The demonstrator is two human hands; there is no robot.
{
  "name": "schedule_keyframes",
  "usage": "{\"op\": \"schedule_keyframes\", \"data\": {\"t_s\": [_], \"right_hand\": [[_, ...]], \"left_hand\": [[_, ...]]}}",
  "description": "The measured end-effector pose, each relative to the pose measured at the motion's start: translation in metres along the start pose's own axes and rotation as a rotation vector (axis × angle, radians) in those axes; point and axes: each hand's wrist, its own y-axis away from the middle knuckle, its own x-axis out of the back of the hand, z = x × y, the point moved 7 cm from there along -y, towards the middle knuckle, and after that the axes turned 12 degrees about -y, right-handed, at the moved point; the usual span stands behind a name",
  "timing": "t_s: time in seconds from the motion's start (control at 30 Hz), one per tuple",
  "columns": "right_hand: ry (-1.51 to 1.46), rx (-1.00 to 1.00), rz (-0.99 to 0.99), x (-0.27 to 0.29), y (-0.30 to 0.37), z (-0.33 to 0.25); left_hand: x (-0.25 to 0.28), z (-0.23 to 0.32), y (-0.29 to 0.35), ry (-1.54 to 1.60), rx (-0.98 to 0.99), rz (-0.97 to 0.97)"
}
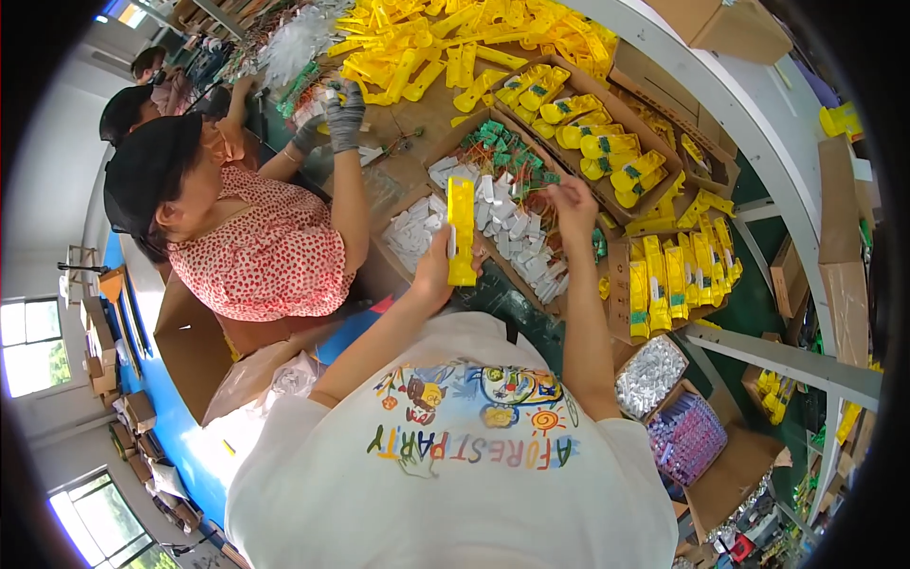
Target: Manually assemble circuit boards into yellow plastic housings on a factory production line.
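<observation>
My left hand point(435, 269) grips a long yellow plastic housing point(461, 230), held upright over the work table. To its right, my right hand point(574, 208) reaches over an open cardboard box point(527, 284), its fingers drawn together. Small green circuit boards point(500, 144) with thin wires lie at the far end of that box, close to my right fingertips. Whatever sits between those fingertips is too small to make out. White rectangular parts point(512, 223) fill the rest of the box. More white pieces point(413, 230) lie in a smaller carton beside my left hand.
Yellow housings point(408, 47) are heaped at the far side. Boxes of yellow parts point(607, 142) and upright yellow housings point(678, 275) stand right. A co-worker in a spotted top point(265, 237) works at left with grey gloves point(345, 119). A metal frame point(777, 365) borders the right.
</observation>
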Motion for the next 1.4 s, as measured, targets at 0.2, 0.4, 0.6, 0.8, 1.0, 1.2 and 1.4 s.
{"op": "schedule_keyframes", "data": {"t_s": [0.2,0.4,0.6,0.8,1.0,1.2,1.4], "right_hand": [[0.323,0.293,-0.154,-0.034,0.065,-0.093],[0.09,0.213,-0.158,-0.049,0.096,-0.097],[-0.934,-0.405,-0.854,-0.064,0.109,-0.068],[0.644,0.687,-0.501,-0.086,0.105,-0.107],[-0.162,-0.415,-0.35,-0.063,0.103,-0.057],[0.552,0.309,-0.227,-0.081,0.107,-0.105],[0.192,-0.091,-0.167,-0.077,0.109,-0.085]], "left_hand": [[-0.057,0.065,-0.004,-0.659,-0.344,0.022],[-0.096,0.082,0.009,-0.814,-0.476,0.009],[-0.105,0.1,0.022,-1.06,-0.576,0.086],[-0.101,0.108,0.023,-1.178,-0.562,0.13],[-0.097,0.118,0.029,-1.247,-0.651,0.114],[-0.072,0.097,0.02,-0.733,-0.501,0.193],[-0.078,0.103,0.033,-0.822,-0.658,0.236]]}}
